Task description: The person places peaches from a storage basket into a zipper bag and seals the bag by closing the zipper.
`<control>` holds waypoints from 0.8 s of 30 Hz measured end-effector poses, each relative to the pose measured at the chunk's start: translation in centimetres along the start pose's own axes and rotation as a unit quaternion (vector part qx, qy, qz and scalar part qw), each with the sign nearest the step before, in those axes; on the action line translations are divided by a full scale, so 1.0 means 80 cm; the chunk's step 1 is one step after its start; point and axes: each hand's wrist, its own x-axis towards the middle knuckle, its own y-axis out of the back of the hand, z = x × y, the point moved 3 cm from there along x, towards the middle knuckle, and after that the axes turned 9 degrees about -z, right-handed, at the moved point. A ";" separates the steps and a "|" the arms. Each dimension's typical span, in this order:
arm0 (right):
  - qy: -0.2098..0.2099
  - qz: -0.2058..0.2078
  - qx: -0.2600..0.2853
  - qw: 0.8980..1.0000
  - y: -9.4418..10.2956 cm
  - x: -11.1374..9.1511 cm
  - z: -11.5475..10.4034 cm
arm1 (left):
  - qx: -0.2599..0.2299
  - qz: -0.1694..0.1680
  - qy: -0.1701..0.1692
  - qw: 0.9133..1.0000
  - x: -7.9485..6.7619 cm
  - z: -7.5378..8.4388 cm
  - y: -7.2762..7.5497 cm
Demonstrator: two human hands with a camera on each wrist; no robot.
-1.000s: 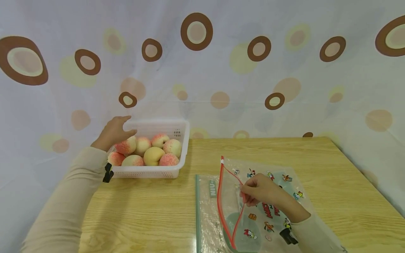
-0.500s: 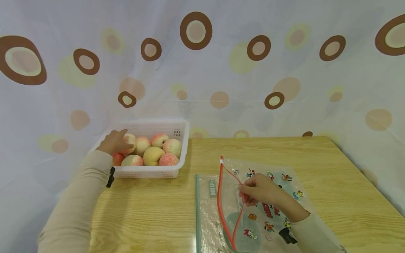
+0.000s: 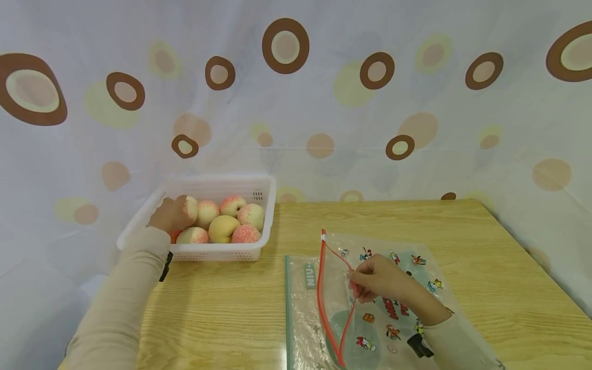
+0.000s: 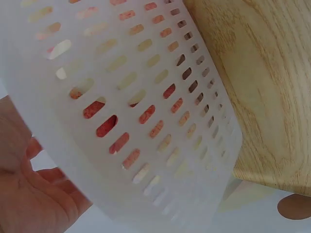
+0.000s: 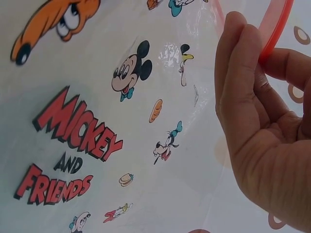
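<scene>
Left hand (image 3: 172, 213): inside the white basket (image 3: 217, 252), against the far-left peach (image 3: 190, 209), which sits toward ten o'clock among the fruit. The hand touches this peach on its nine o'clock side. Fingers appear bent in the left wrist view, but their tips are hidden; whether they close round the fruit cannot be told. The peach is within the basket, among other pink-flecked peaches, with a yellow peach (image 3: 222, 226) at its four o'clock.

Right hand (image 3: 381, 280): thumb and fingers pinch the red rim (image 3: 320, 298) of a clear zip bag (image 3: 379, 339) at the three o'clock side of its mouth. The two sides of the rim stand apart, so the mouth gapes; a white slider (image 3: 324, 237) sits at the twelve o'clock end. The bag bears cartoon figures and the red words "Mickey and Friends".

Surroundings: the zip bag lies on a wood-grain table (image 3: 222, 308), with the basket at its ten o'clock. A green-edged bag (image 3: 298, 318) lies partly beneath it, projecting at nine o'clock. A pale cloth (image 3: 296, 118) with brown-ringed circles hangs behind the table at twelve o'clock.
</scene>
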 end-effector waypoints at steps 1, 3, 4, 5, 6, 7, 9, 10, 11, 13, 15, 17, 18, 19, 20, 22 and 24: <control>0.000 0.000 0.000 1.000 0.000 0.000 0.000 | 0.001 0.006 0.003 1.000 0.000 -0.001 -0.003; -0.002 0.002 0.000 1.000 0.000 0.000 0.001 | 0.000 0.015 0.011 1.000 -0.001 -0.001 -0.007; -0.003 0.003 0.000 1.000 0.000 0.000 0.002 | -0.001 0.016 0.015 1.000 -0.002 -0.001 -0.008; -0.004 0.004 0.001 1.000 0.000 0.000 0.002 | -0.001 0.018 0.018 1.000 -0.004 -0.001 -0.009; -0.004 0.004 0.002 1.000 0.000 0.000 0.002 | -0.001 0.019 0.021 1.000 -0.005 0.000 -0.009; -0.003 0.004 0.003 1.000 0.000 0.000 0.002 | -0.002 0.026 0.021 0.999 -0.006 0.001 -0.009; -0.004 0.005 0.005 1.000 0.000 -0.001 0.002 | -0.002 0.045 0.014 0.999 -0.009 0.006 -0.007; -0.004 0.005 0.007 1.000 0.000 0.000 0.002 | 0.000 0.059 0.008 0.998 -0.011 0.007 -0.006; -0.006 0.005 0.008 1.000 -0.001 0.000 0.002 | 0.002 0.073 0.002 0.997 -0.013 0.008 -0.004; -0.009 0.005 0.010 1.000 -0.001 0.001 0.002 | 0.005 0.098 -0.008 0.995 -0.013 0.008 -0.003; -0.007 0.002 0.009 1.000 -0.001 0.003 0.003 | 0.005 0.116 -0.015 0.993 -0.012 0.004 -0.003; -0.004 0.001 0.007 1.000 -0.001 0.003 0.004 | 0.001 0.126 -0.018 0.992 -0.010 0.001 -0.002; -0.001 0.000 0.006 1.000 0.000 0.003 0.004 | -0.004 0.129 -0.019 0.992 -0.010 0.000 0.001; 0.002 -0.001 0.004 1.000 0.000 0.004 0.004 | -0.008 0.131 -0.023 0.991 -0.010 0.001 0.005; 0.004 -0.001 0.003 1.000 0.000 0.004 0.004 | -0.014 0.137 -0.031 0.990 -0.013 0.005 0.010; 0.001 0.001 0.004 1.000 0.001 0.003 0.003 | -0.028 0.144 -0.051 0.988 -0.018 0.017 0.022; -0.001 0.002 0.006 1.000 0.002 0.002 0.002 | -0.043 0.148 -0.070 0.986 -0.022 0.033 0.033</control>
